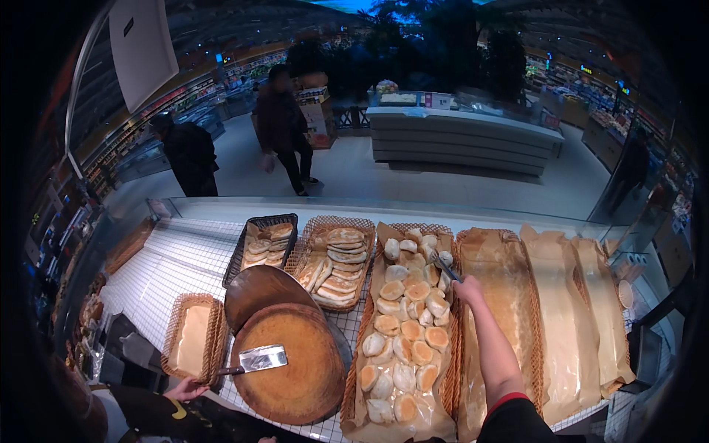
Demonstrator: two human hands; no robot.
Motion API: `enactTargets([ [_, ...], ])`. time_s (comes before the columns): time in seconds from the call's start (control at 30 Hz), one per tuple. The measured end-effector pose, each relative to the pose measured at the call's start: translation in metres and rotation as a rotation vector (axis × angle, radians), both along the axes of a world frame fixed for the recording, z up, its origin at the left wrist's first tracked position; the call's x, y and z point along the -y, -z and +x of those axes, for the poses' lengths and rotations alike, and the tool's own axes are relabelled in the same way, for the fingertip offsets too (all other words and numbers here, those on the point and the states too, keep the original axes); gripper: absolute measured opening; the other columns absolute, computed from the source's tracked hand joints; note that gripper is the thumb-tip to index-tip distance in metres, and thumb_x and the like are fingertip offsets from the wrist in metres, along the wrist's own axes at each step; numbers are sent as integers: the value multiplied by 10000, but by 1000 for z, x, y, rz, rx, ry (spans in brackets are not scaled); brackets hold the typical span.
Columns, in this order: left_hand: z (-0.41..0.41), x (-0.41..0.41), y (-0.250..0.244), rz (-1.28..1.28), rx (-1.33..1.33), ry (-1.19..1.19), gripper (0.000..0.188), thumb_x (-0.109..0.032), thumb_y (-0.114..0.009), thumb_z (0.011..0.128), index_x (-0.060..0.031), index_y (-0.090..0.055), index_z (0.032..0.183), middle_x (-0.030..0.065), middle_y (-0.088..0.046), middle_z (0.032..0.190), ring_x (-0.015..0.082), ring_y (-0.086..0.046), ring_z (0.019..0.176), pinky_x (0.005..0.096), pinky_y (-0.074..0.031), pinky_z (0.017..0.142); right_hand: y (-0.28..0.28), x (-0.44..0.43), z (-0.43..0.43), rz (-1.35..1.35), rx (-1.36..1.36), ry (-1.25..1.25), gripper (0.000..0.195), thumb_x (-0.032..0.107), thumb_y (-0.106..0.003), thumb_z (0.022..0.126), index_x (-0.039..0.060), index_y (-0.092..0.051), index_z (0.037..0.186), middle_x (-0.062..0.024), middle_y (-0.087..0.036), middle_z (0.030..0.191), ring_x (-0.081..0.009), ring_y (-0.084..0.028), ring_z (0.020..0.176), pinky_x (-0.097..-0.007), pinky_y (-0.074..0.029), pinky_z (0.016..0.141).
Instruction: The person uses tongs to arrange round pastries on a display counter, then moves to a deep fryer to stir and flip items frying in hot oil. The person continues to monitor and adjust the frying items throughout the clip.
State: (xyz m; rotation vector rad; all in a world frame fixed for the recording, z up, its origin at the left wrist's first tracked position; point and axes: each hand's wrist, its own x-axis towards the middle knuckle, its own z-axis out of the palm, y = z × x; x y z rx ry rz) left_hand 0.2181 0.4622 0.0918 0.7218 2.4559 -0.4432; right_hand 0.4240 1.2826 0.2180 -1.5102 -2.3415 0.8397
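Observation:
My right hand (469, 290) grips metal tongs (447, 268), whose tips reach among the pale buns at the far end of a long wicker basket lined with brown paper (354, 421). Whether the tips pinch a bun is unclear. Round buns (411, 330), some browned on top, fill this basket. A sliver of skin at the bottom edge, left of the basket, seems to be my left hand (268, 439); its fingers' state is hidden. Nearby, a cleaver (263, 358) lies on a round wooden board (288, 387).
A co-worker's hand (187, 389) is at a small paper-lined basket (191, 338). Flatbreads (346, 266) fill a wicker basket, with more in a black basket (237, 260). Long lined baskets (498, 310) stand right. A glass guard (388, 204) edges the counter; people stand beyond.

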Motion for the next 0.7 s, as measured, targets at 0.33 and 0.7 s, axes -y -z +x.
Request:
enactTargets([
  [0.33,22,-14,38,24,27,62,205,-267,-507,823,-133,-662,823,88,-640,820,231,-625,779,375,-506,708,44,-8,8,-326,-481,213,284,111,-622,854,-30,-620,1101,-60,-635,734,-123,-577,522,-288,-476,491],
  [0.7,54,-28,69,1,68,190,215,-285,-502,824,-141,-662,815,91,-643,822,239,-632,789,384,-511,718,62,5,-45,104,-266,170,393,268,-603,841,-3,-620,1126,-215,-673,956,-363,-642,919,-422,-496,824],
])
